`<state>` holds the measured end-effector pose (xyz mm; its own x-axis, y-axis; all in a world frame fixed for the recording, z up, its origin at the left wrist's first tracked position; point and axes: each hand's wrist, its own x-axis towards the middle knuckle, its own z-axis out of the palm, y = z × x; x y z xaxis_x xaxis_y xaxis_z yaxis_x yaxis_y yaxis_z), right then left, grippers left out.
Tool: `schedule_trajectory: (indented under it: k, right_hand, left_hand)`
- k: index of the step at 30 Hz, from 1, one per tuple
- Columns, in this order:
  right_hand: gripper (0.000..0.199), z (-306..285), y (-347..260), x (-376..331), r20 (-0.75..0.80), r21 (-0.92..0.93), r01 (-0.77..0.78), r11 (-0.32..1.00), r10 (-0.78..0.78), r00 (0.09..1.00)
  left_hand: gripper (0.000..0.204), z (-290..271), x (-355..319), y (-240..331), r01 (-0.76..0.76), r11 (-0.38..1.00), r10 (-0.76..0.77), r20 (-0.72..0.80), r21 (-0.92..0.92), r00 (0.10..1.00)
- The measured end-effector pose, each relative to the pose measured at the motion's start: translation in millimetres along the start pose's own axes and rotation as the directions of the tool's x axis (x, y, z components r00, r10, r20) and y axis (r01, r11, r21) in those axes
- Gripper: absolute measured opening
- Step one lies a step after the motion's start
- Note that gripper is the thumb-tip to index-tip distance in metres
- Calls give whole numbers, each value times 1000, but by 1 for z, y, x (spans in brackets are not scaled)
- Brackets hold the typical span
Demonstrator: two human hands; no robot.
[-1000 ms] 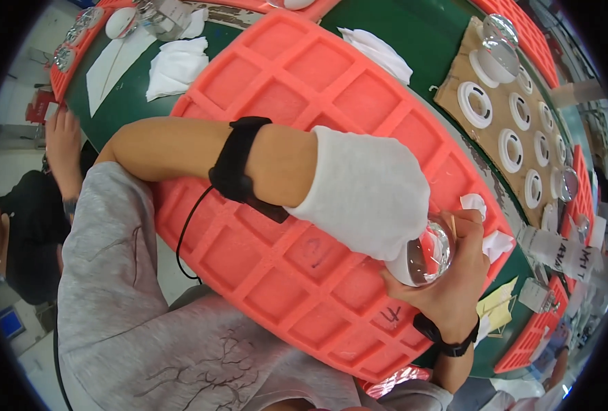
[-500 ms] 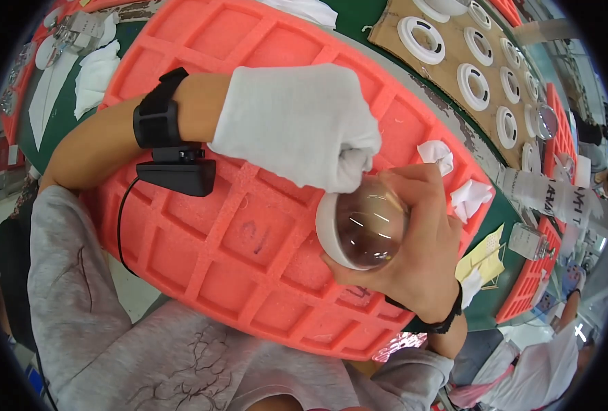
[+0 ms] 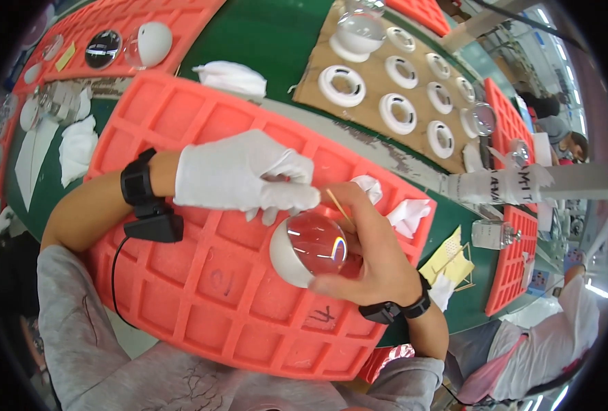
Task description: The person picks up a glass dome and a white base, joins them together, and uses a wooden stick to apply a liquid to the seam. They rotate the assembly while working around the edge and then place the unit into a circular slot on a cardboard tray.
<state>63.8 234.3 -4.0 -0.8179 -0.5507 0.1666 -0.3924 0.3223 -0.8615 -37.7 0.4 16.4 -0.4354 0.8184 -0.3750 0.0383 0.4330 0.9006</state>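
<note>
My bare right hand [image 3: 383, 257] is wrapped round the side of a globe with a clear dome [image 3: 316, 240] and a white lower shell [image 3: 285, 259], tilted over the red tray [image 3: 211, 322]. A thin wooden stick [image 3: 335, 201] slants along that hand's index finger; its lower end is hidden. In a white glove, my left hand [image 3: 239, 175] is just above the dome. Its fingers are curled together, fingertips close to the stick's upper end, and whatever they pinch is too small to make out. Two crumpled white wipes [image 3: 408, 216] lie on the tray's right side.
Behind the tray, a cardboard sheet [image 3: 359, 127] carries several white rings and a clear-domed piece. Another red tray [image 3: 64, 34] with domes is at far left. White cloths [image 3: 232, 78], yellow paper [image 3: 448, 257] and a glass bottle [image 3: 494, 235] lie around. A co-worker [image 3: 523, 356] is at lower right.
My view has shifted, showing more of the table behind. The left hand has drawn back from the dome's rim and loosened from a fist. The wooden stick now shows; the globe has turned slightly.
</note>
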Motion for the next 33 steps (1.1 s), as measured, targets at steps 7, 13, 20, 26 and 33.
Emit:
schedule_trajectory:
  k: [7,13,20,26,33]
  right_hand:
    - [26,5,-2,4,-196,272,-276,922,334,922]
    - [11,15,19,15,-445,77,62,995,-21,895]
    - [14,22,11,15,-467,164,90,982,-3,884]
    - [11,24,11,11,-459,427,85,900,134,878]
    - [19,22,35,16,-352,787,102,609,307,884]
  left_hand:
    - [17,-1,2,-17,-292,873,349,-84,391,933]
    - [21,9,6,-27,-353,419,652,-7,837,758]
    - [18,14,4,-31,-274,306,686,-12,912,727]
    - [17,32,7,-19,-305,485,706,-162,820,689]
    - [13,16,3,-25,-287,622,596,-203,728,777]
